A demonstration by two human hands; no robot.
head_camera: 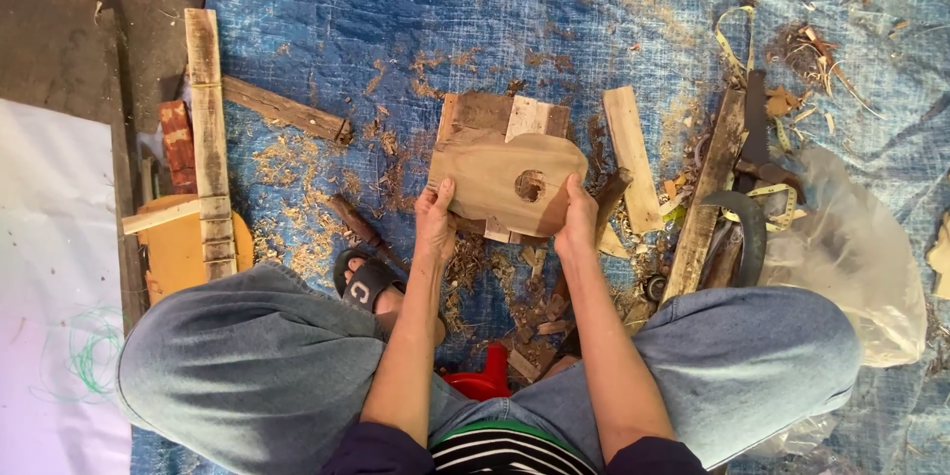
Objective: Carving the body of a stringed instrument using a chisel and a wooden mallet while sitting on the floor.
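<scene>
Left hand [435,223] and right hand [577,226] each clamp a lower edge of a flat wooden piece [507,183], thumbs on top and fingers beneath. Gripped at both sides, it lies level with its round hole [530,186] facing up. It rests on stacked wood blocks [500,114] at 12 o'clock, likely as a work base. A chisel [364,228] lies at 10 o'clock beside the sandalled foot [368,282]. Further out, a curved blade [750,223] at 2 o'clock, on the blue tarp [396,0].
</scene>
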